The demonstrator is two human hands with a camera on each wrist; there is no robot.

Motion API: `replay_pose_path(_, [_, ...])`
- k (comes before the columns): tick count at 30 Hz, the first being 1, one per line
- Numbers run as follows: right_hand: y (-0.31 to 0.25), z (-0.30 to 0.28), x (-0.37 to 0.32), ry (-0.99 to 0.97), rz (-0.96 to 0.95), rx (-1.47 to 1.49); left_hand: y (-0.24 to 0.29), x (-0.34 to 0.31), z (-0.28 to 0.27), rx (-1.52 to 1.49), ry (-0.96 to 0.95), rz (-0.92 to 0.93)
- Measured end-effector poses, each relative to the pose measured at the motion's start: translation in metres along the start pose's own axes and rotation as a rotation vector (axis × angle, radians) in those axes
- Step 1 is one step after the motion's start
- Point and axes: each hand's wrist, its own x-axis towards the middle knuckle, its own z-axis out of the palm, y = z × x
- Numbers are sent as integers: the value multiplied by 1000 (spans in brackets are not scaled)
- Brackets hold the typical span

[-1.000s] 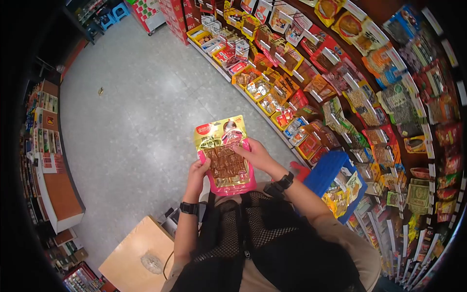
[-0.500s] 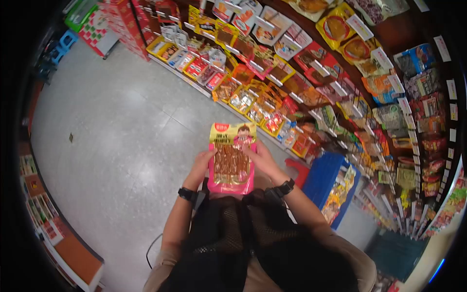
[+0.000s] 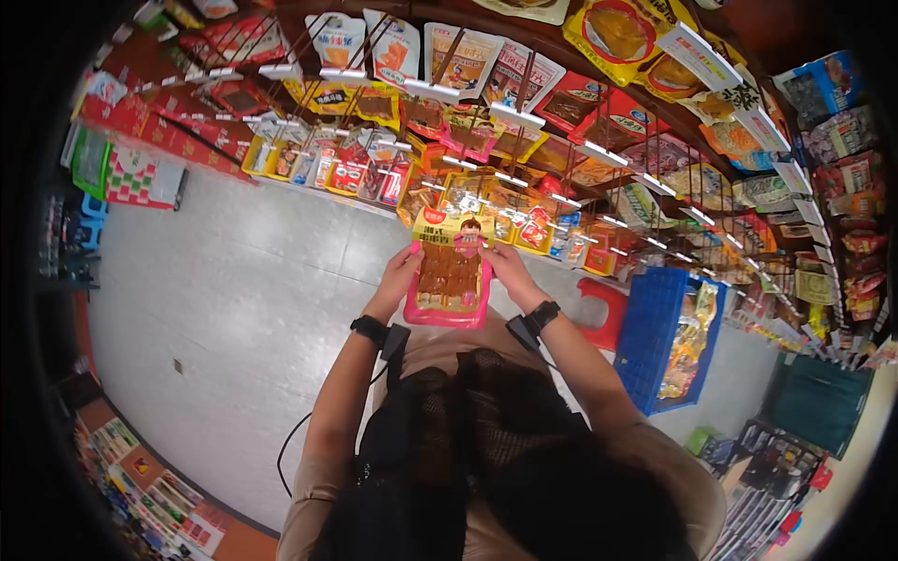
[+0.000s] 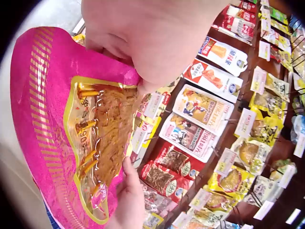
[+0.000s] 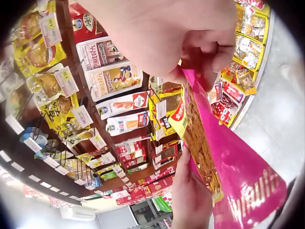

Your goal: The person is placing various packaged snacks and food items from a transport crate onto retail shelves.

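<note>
A pink and yellow snack packet [image 3: 449,280] is held upright in front of my body, at about the height of the lower shelf in the head view. Through its clear window brown skewered food shows, with thin sticks visible in the left wrist view. My left hand [image 3: 400,280] grips one side edge, thumb on the printed front. On the opposite edge my right hand [image 3: 513,276] pinches the packet near its top. The right wrist view catches the packet [image 5: 248,176] edge-on, its plain pink back [image 5: 233,148] turned to the camera.
Hanging racks of packaged snacks [image 3: 465,61] with white price tags curve ahead and to the right. Yellow bins [image 3: 265,159] line the bottom shelf. A blue crate [image 3: 645,327] holding packets stands at right, beside a red stool [image 3: 610,304]. Grey tiled floor [image 3: 234,327] lies at left.
The head view has swung toward the shelves, which now stand straight ahead. Both hands keep hold of the packet; the right thumb has shifted from over the window to the edge.
</note>
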Motion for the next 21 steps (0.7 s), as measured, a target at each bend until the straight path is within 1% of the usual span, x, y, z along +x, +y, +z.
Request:
replay_pose_path(2, [15,-6,49,101,-128,-59,-1,42,-2,52,38,22])
replay_pose_path(3, [-2,-3,55,73,-75,-26,-6,66,-10,68,43,11])
replay_pose_path(6, [-16,-11,89,26,176,8,1,112,-19,-43,46,-167])
replay_pose_path(7, [-23,-14,97,30,208,-10,4,123,-20,8,58,-168])
replay_pose_path(10, [-37,-16,113,65,72,240,8,167,-19,103,77,-145])
replay_pose_path(12, [-16,-23,139,78,111,226,0,190,-26,117,79,-142])
replay_pose_path(13, [-1,-29,156,83,126,216,0,202,-27,214,148,-146])
replay_pose_path(16, [33,-35,180,230,148,62,3,214,-36,304,34,-48])
replay_pose_path(17, [36,-34,179,287,135,10,3,215,-39,332,20,-51])
replay_pose_path(18, [41,-32,175,279,91,48,1,213,-43,377,7,-39])
replay_pose_path(20, [26,-26,150,212,38,59,6,208,-53,382,-69,-131])
replay_pose_path(21, [86,-36,180,227,113,-61,8,204,-56,374,-94,-167])
